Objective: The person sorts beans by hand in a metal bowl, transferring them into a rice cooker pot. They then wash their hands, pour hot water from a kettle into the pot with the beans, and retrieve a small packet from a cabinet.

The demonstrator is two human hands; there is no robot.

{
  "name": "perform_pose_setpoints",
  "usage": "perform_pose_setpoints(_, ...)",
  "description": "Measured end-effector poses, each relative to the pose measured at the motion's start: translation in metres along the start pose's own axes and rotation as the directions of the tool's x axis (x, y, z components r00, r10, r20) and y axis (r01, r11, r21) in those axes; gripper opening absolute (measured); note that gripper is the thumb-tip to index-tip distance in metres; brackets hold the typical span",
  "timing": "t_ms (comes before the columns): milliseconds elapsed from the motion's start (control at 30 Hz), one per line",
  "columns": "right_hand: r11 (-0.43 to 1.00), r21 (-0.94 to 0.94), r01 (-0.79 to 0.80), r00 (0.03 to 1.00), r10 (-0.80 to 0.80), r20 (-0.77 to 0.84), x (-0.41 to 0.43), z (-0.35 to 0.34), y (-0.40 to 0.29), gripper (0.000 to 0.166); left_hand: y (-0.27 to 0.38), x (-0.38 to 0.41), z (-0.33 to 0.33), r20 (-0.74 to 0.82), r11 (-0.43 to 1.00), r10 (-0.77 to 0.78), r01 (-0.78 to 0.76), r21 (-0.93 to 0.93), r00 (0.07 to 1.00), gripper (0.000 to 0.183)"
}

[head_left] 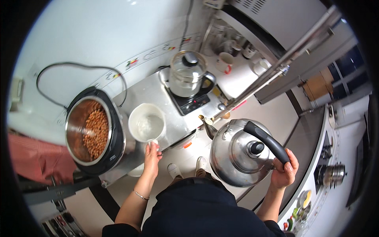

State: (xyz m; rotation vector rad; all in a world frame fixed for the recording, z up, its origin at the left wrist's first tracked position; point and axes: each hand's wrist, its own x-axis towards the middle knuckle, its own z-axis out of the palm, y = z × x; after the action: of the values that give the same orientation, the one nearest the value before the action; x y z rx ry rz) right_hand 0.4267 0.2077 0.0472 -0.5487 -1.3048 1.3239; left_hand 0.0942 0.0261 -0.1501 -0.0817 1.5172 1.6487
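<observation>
My left hand [152, 157] grips the handle of a white cup [147, 123] with clear liquid in it, held over the steel counter. My right hand [284, 170] is closed on the black handle of a large steel kettle [239, 154]; its spout points up and left, towards the cup but apart from it. Left of the cup stands a black cooker with a steel inner pot [74, 130] partly filled with brown beans or nuts [96, 133]. Behind the cup, a glass kettle [188, 75] with a black lid knob sits on a black electric base [187, 102] with a lit red light.
A metal rail [266, 74] crosses at the right. Beyond it are a mug [225, 61], jars and bottles. A black power cord [77, 63] loops by the wall. Far right, a steel pot [334, 174] stands on a stove, near vegetables. A red striped cloth [38, 157] hangs at left.
</observation>
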Motion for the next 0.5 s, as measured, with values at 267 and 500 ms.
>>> perform_pose_setpoints(267, 0.994, -0.103, 0.046, 0.97, -0.069, -0.235, -0.016, -0.088, -0.031, 0.046, -0.023, -0.024, 0.011, 0.04, 0.956, 0.122, -0.128, 0.262, 0.992, 0.038)
perform_pose_setpoints(500, 0.991, -0.13, 0.012, 0.923, -0.061, -0.379, -0.022, -0.194, -0.036, 0.046, -0.048, -0.085, 0.082, 0.191, 0.937, -0.012, -0.056, 0.344, 0.982, 0.023)
